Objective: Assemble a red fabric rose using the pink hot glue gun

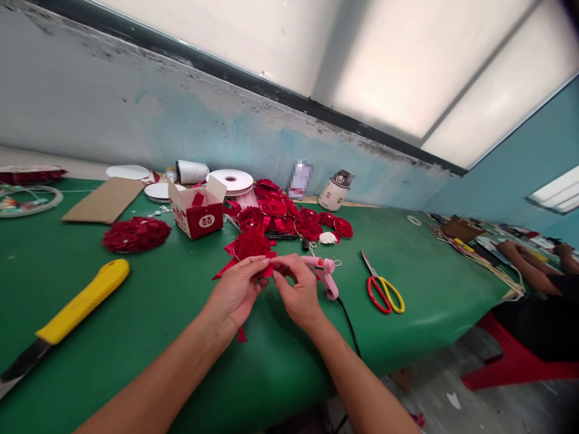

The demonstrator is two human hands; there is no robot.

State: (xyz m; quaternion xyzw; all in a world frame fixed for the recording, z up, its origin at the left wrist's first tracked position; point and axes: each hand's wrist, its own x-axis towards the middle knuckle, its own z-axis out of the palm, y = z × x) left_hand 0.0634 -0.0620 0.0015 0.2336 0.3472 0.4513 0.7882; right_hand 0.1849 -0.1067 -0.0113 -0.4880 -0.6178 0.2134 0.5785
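Note:
A dark red ribbon flower (251,243) with ribbon tails is held over the green table by my left hand (239,289), thumb on top and fingers curled beneath. My right hand (296,286) pinches the red ribbon at the flower's near right edge, its fingertips almost meeting the left thumb. Just past the right hand lies a pink glue gun (329,280), its black cord dropping over the table's front edge. Scissors (382,290) with one red and one yellow handle rest farther right. The underside of the flower is hidden by my fingers.
A yellow-handled knife (85,301) and another red flower (136,234) lie at left. Behind stand a red-and-white box (199,211), a ribbon spool (230,181), piled red flowers (275,208) and a bottle (335,191). At far right, another person's hands (513,248) are over the table.

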